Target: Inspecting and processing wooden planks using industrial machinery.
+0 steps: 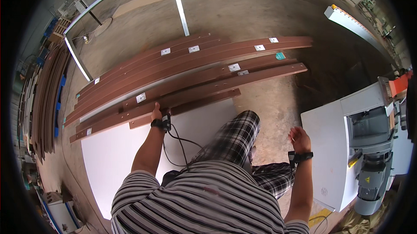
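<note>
Long brown planks lie side by side across the space in front of me, several with small white labels. At the near edge of the closest long plank is my left hand. Its thumb shows on top, while the other fingers are mostly hidden and look closed around the plank's edge. A shorter brown piece lies just on the near side of it. My right hand hangs in the air with nothing in it, its fingers loosely bent and apart, near a white machine cabinet.
A white panel lies beneath the planks at left. On the right, the cabinet carries a grey motor. A white metal frame stands beyond the planks. More planks are stacked at far left. Cables run from my left wrist.
</note>
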`<state>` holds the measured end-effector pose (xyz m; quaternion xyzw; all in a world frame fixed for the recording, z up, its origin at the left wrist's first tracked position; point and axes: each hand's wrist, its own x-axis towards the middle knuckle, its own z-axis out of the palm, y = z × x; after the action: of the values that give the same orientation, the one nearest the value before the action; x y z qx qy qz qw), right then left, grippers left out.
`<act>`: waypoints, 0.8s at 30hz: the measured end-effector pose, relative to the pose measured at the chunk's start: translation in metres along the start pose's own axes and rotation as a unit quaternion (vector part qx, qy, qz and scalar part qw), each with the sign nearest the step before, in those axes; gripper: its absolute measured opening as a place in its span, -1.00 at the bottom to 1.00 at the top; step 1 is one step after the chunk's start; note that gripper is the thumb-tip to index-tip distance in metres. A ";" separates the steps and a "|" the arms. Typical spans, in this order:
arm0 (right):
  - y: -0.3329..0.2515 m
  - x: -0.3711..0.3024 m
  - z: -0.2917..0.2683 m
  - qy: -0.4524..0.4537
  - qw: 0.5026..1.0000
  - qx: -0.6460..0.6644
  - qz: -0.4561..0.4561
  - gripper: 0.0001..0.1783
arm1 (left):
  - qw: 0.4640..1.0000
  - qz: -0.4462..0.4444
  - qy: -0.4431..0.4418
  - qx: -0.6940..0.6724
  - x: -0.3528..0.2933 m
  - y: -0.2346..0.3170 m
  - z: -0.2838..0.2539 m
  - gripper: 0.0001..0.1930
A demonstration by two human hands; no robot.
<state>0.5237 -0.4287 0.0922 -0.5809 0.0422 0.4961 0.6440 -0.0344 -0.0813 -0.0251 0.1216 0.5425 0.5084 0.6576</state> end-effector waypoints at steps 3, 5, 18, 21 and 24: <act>0.014 0.000 -0.045 0.069 0.997 0.025 -0.007 -0.77 | 0.999 0.006 -0.034 -0.018 0.010 -0.006 -0.010 -0.50; 0.021 -0.005 -0.075 0.114 0.991 0.069 -0.011 -0.78 | 0.988 -0.094 -0.061 0.107 0.005 -0.015 -0.008 -0.47; 0.094 -0.024 -0.146 0.134 0.789 -0.580 -0.152 -0.59 | 0.970 -0.161 -0.042 0.179 0.051 -0.001 -0.043 -0.48; 0.102 -0.033 -0.159 0.098 0.824 -0.548 -0.102 -0.55 | 0.962 -0.185 -0.043 0.195 0.071 0.013 -0.055 -0.53; 0.110 -0.022 -0.148 0.068 0.852 -0.507 -0.109 -0.56 | 0.960 -0.093 -0.056 0.256 0.085 0.043 -0.076 -0.60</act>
<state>0.5146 -0.5772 -0.0192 -0.8599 -0.2349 0.3343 0.3060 -0.1298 -0.0238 -0.0734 0.2631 0.6261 0.2810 0.6781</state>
